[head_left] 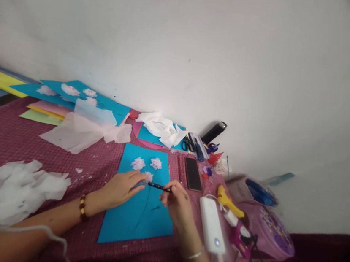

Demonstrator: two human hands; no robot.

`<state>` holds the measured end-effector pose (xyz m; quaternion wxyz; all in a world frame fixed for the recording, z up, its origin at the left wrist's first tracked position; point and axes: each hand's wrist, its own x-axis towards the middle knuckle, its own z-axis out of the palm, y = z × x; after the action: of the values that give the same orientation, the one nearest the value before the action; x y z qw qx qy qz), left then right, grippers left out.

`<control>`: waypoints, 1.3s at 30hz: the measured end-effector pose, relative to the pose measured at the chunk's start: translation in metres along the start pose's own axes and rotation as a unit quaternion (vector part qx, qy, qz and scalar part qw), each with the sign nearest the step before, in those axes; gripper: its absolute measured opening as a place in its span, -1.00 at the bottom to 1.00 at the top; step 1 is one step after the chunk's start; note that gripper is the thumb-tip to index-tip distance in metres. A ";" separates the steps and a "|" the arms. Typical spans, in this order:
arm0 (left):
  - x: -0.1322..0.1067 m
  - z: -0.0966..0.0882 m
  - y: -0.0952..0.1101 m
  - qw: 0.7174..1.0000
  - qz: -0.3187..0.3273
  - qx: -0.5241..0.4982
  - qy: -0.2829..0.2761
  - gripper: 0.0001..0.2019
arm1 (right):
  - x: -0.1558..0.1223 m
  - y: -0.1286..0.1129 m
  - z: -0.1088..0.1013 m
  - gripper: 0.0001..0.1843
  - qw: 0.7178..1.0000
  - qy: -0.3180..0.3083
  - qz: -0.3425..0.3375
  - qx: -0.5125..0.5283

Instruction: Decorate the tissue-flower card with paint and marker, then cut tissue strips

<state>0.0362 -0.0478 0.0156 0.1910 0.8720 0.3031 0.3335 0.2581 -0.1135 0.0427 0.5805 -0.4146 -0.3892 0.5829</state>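
Observation:
My right hand (177, 199) grips a black pencil with coloured dots (159, 186), held nearly level above a blue sheet of card (138, 211). The pencil's far end points at a small white-pink tissue tuft (148, 176). Beside that tuft is my left hand (121, 188), fingers stretched out and thumb apart; whether its fingertips touch the tuft or the pencil end is unclear. Two more crumpled tissue tufts, one on the left (138, 163) and one on the right (156, 163), sit on the card's upper part. Thin dark lines run down the card below them.
White tissue pieces (24, 191) lie at left on the checked red cloth (90, 167). Blue cards with tufts (108, 103) rest by the wall. To the right are a phone (193, 173), a white power bank (212, 225), a yellow glue gun (230, 202) and scissors (188, 143).

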 end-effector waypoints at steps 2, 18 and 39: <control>-0.001 -0.002 0.004 0.998 0.045 0.043 -0.027 -0.71 | -0.004 0.002 0.002 -0.74 1.000 -0.001 0.014 0.011; -0.021 0.022 0.001 0.989 0.130 0.053 -0.042 -0.62 | -0.039 -0.009 -0.023 -0.78 0.978 0.008 0.041 -0.205; -0.021 0.002 -0.009 0.968 0.156 0.132 0.144 -0.51 | -0.001 -0.015 -0.068 -0.79 0.918 0.030 -0.025 -0.395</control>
<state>0.0217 -0.0549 -0.0009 -0.0263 0.8687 0.2287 0.4386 0.3273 -0.1159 0.0324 0.3954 -0.6174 -0.5804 0.3544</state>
